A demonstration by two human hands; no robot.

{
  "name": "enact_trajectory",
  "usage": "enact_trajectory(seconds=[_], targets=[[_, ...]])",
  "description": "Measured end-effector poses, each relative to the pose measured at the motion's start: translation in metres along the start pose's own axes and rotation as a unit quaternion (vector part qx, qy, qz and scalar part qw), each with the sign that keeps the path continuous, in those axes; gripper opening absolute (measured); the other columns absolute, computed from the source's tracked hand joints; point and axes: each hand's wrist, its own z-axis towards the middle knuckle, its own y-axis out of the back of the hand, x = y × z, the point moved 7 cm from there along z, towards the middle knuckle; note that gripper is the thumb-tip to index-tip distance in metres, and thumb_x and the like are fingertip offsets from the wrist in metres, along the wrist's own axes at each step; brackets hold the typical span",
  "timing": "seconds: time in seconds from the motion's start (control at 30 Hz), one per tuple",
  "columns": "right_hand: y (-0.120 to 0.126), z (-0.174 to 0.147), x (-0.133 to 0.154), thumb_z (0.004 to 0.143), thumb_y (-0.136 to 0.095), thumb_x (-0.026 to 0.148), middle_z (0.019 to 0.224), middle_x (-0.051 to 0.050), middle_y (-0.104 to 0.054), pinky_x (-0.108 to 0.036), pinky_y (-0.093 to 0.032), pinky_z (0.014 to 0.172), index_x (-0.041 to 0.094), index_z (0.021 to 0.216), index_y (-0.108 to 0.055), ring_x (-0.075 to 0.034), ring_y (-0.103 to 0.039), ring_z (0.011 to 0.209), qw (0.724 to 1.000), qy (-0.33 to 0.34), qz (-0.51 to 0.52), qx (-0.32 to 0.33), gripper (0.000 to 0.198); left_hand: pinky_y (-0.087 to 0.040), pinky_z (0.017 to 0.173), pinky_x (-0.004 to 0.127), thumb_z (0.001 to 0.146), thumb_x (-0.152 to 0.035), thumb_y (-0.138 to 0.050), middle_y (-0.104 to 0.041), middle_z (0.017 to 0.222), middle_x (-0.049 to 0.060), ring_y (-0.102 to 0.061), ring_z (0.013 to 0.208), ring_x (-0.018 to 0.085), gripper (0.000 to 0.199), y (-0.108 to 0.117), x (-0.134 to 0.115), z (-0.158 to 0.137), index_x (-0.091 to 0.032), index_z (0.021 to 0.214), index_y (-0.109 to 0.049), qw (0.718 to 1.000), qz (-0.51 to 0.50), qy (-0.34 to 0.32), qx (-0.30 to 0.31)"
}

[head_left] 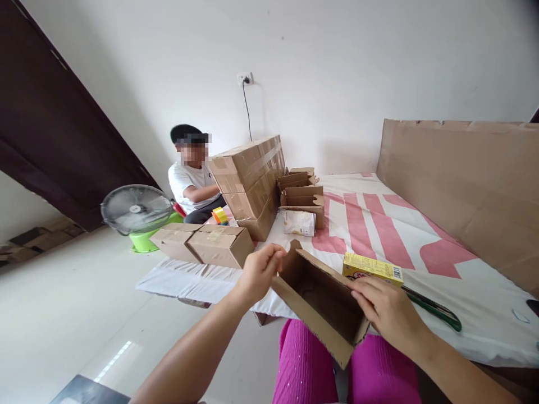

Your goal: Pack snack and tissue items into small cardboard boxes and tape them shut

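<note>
Tilted over my lap is an open cardboard box (pixel 324 297), its inside facing me and nothing visible in it. My left hand (pixel 261 272) pinches the box at its far left corner, fingers closed. At the right end, my right hand (pixel 385 308) grips the box wall, fingers over the edge and thumb hidden. Just beyond my right hand a yellow printed carton (pixel 373 267) lies on the cloth. A green-handled tool (pixel 438 311) with a dark, narrow front part rests beside that carton; its front end is partly covered by my hand.
Taped boxes (pixel 248 185) are stacked on the cloth-covered surface (pixel 337 224), with open boxes (pixel 302 199) and a white packet (pixel 298 223) beside them. Two closed boxes (pixel 221 244) sit at the left edge. A person (pixel 193 179) sits behind the stack, near a fan (pixel 135 209). Large cardboard (pixel 458 191) stands right.
</note>
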Motion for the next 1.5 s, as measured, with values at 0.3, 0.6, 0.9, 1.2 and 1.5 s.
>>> enact_trajectory(seconds=[0.3,0.6,0.9,1.2,1.5], targets=[[-0.009,0.003,-0.063,0.094,-0.047,0.038,0.094,-0.005,-0.075,-0.035,-0.057,0.077,0.022,0.091,-0.07,-0.022,-0.07,0.088,0.987,-0.14,0.075,-0.013,0.028,-0.026,0.04,0.018,0.079,-0.049,-0.06,-0.039,0.041,-0.01,-0.036,0.036,0.006,0.033,0.031,0.12,-0.056,-0.02,0.07,-0.049,0.93,-0.215,0.163,-0.25],[-0.014,-0.01,-0.086,0.088,-0.047,0.053,0.095,-0.007,-0.075,-0.034,-0.053,0.08,0.022,0.088,-0.071,-0.025,-0.069,0.089,0.965,-0.237,0.11,-0.032,0.039,-0.04,0.05,0.022,0.053,-0.044,-0.082,-0.051,0.048,-0.006,-0.05,0.048,0.011,0.04,-0.028,0.161,-0.078,-0.018,0.063,-0.053,0.939,-0.186,0.231,-0.173],[-0.003,-0.01,-0.1,0.084,-0.049,0.061,0.093,-0.008,-0.074,-0.034,-0.054,0.075,0.022,0.086,-0.07,-0.026,-0.068,0.087,0.952,-0.276,0.13,-0.038,0.044,-0.03,0.111,0.05,0.087,-0.039,-0.062,-0.028,0.154,0.012,-0.021,0.145,0.029,0.061,-0.041,0.068,-0.023,-0.028,0.141,-0.036,0.986,0.004,-0.148,-0.072],[0.065,-0.024,0.023,0.086,-0.06,0.02,0.1,-0.008,-0.066,-0.033,-0.053,0.078,0.026,0.106,-0.064,-0.022,-0.064,0.093,0.962,-0.043,0.139,-0.231,0.022,-0.043,0.08,0.034,0.094,-0.031,-0.05,-0.063,0.079,0.002,-0.057,0.079,0.018,0.018,-0.038,0.0,0.007,-0.02,0.085,-0.061,0.966,0.108,-0.233,0.033],[-0.047,-0.015,0.011,0.089,-0.055,0.053,0.083,-0.001,-0.06,-0.024,-0.041,0.045,0.024,0.134,-0.043,-0.008,-0.051,0.047,0.795,-0.335,0.505,0.005,0.055,-0.04,0.08,0.033,0.094,-0.023,-0.048,-0.064,0.081,0.001,-0.057,0.078,0.017,0.012,-0.044,-0.001,-0.007,-0.021,0.089,-0.059,0.976,0.087,-0.199,-0.008]])
